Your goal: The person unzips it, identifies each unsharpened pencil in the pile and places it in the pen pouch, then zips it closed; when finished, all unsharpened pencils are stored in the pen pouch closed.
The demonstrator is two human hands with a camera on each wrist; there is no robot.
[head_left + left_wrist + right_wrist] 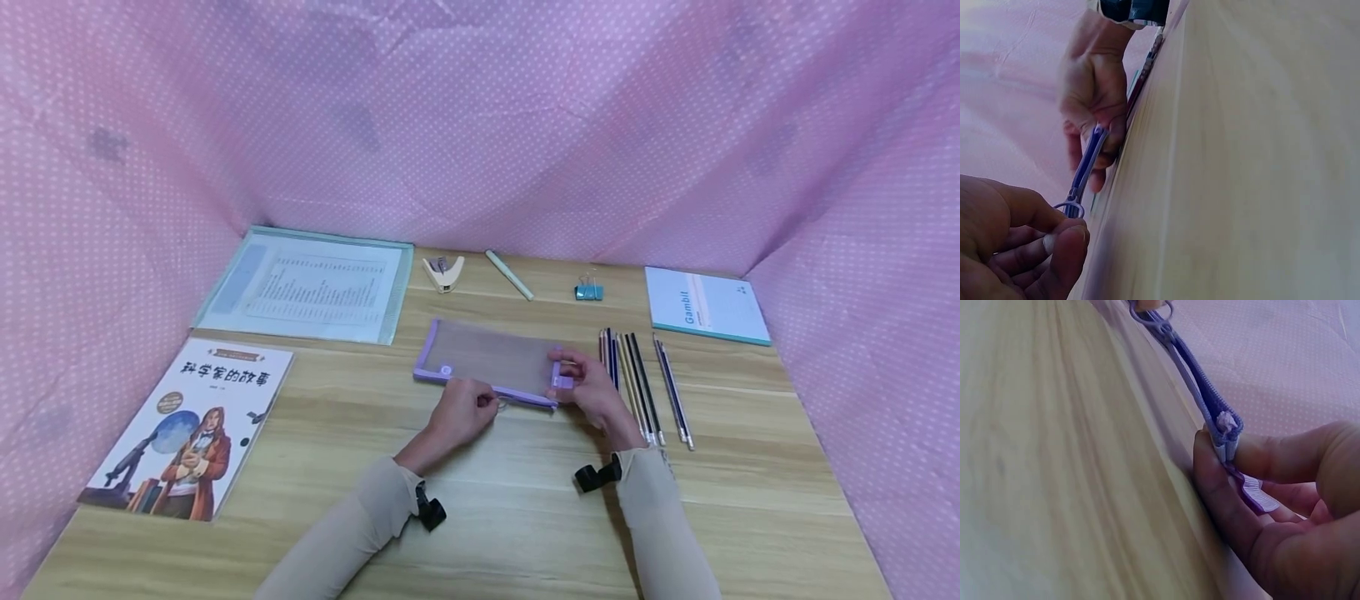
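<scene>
A see-through pencil case (495, 354) with purple edging lies in the middle of the table, its zipper side facing me. My left hand (467, 408) pinches the ring-shaped zipper pull (1071, 209) between thumb and forefinger. At the case's right end, my right hand (592, 387) grips the corner by the purple tab (1257, 494). In the right wrist view the zipper (1200, 381) gapes between the slider and that corner, and thumb and finger hold its end. Several pencils (630, 375) lie right beside my right hand, partly covered by its wrist.
Behind the case are a stapler (444, 273), a light green pen (510, 275) and a blue binder clip (588, 288). A Gambit notebook (705, 304) lies at the back right. On the left are a document folder (315, 287) and an illustrated book (191, 433). Pink dotted cloth (480, 125) encloses the table.
</scene>
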